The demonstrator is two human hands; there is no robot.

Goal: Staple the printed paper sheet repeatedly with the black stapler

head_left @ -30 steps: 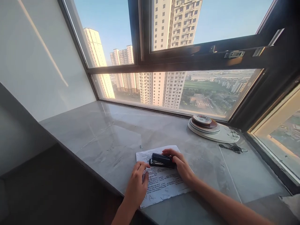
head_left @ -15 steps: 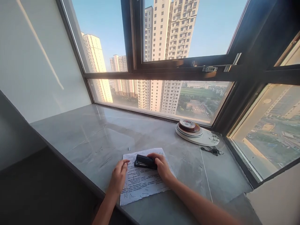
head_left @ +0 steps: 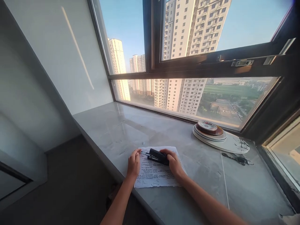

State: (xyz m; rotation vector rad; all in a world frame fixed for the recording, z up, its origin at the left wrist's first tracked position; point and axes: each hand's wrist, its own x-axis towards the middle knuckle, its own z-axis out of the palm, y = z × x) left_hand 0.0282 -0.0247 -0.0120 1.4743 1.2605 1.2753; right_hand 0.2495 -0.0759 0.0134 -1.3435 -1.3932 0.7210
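Black and a bit shiny, the stapler [head_left: 158, 155] is held above a sheet of paper [head_left: 156, 175], near its top edge. Whether the paper is touched by it cannot be told. At the stapler's left end, its top part and its bottom part are spread a little apart, and a thin metal strip [head_left: 145, 153] is seen poking out between them, toward the left hand [head_left: 134, 163]. The tip of that strip is pinched by the left hand's thumb and fingers, just by the paper's top left corner. The stapler's other end is gripped by the right hand [head_left: 173, 164], with the fingers bent over it.

Lots of small black print is seen on the paper, and some big pencil-like marks are seen along its bottom edge. The paper is laid flat on a grey stone ledge [head_left: 112, 128], close to the ledge's front edge. A tiny pale piece [head_left: 143, 143] is seen just past the paper's top edge.

Off to the right, by the window [head_left: 187, 97], a pile of round plates [head_left: 207, 126] is set on a white board [head_left: 236, 145] with dark thin lines on it. A dark, tangled thing [head_left: 240, 160] is seen beside the board, too small to be made out. Tall pale buildings [head_left: 185, 31] and green ground [head_left: 227, 90] can be seen through the glass.
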